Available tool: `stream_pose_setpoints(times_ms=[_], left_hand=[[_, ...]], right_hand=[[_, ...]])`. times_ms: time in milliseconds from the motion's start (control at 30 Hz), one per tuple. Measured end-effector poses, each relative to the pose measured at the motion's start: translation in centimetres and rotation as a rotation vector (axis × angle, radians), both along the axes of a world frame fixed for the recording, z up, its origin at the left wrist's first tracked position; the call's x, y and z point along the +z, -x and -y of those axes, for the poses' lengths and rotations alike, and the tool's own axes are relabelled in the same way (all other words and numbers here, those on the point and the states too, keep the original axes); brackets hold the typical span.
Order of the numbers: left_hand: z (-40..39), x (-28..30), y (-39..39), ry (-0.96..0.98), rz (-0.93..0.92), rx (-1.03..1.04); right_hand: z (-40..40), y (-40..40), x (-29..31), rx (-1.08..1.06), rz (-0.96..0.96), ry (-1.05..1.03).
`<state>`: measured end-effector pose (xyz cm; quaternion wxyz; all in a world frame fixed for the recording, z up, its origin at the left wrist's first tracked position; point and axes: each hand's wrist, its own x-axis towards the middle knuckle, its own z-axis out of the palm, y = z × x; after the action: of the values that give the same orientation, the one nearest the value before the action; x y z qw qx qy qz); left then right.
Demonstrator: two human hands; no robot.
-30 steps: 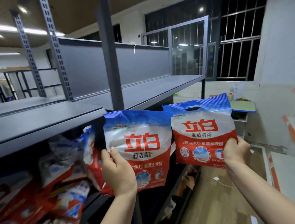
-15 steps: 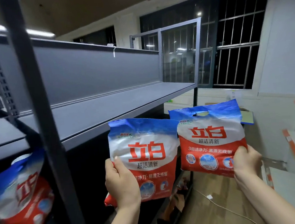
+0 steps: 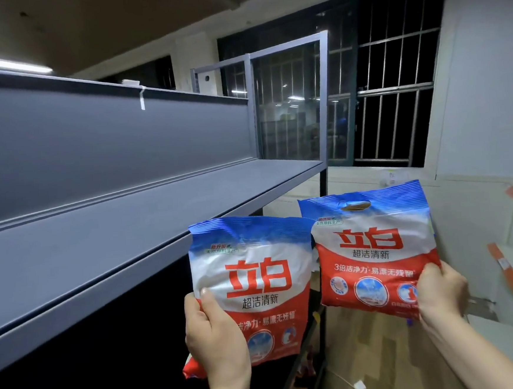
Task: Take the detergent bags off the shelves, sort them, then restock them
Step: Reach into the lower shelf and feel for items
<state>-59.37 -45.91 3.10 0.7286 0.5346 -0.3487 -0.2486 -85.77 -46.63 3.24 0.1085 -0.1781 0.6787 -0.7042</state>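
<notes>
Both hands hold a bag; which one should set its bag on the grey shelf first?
Left, probably. The left hand holds its red, white and blue detergent bag right beside the grey metal shelf; the right hand is farther out.

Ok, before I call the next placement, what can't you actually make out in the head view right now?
- Left bag: its lower left corner, covered by the left hand.
- Right bag: its lower right corner, covered by the right hand.
- Space under the grey shelf: too dark to see any contents.
- Small print on both bags: too fine to read.
- Shelf's left end: cut off by the frame edge.
</notes>
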Motion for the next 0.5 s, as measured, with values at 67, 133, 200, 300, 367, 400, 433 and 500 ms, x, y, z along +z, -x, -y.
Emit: stream_pose_setpoints(times_ms=[67, 133, 200, 300, 367, 400, 433, 500], left_hand=[[1.8, -0.1, 1.3, -0.016, 0.012, -0.010], [3.7, 0.0, 2.7, -0.027, 0.011, -0.015], [5.7, 0.2, 4.3, -0.026, 0.005, -0.018], [8.6, 0.3, 6.8, -0.025, -0.002, 0.007], [10.6, 0.1, 8.7, -0.019, -0.005, 0.026], [11.5, 0.2, 9.8, -0.015, -0.004, 0.040], [12.5, 0.1, 10.8, -0.010, -0.003, 0.054], [14.7, 0.1, 13.1, 0.004, -0.011, 0.078]], right_hand=[[1.5, 1.3, 0.1, -0.004, 0.013, 0.001], [3.1, 2.9, 0.1, -0.015, 0.020, -0.011], [5.1, 4.6, 0.1, -0.027, 0.000, -0.031], [8.2, 7.3, -0.2, -0.030, 0.008, -0.044], [10.7, 9.3, -0.4, -0.022, 0.018, -0.053], [12.0, 10.3, -0.5, -0.011, 0.029, -0.052], [13.4, 11.4, -0.6, 0.012, 0.041, -0.044], [16.4, 13.7, -0.7, 0.053, 0.063, -0.019]])
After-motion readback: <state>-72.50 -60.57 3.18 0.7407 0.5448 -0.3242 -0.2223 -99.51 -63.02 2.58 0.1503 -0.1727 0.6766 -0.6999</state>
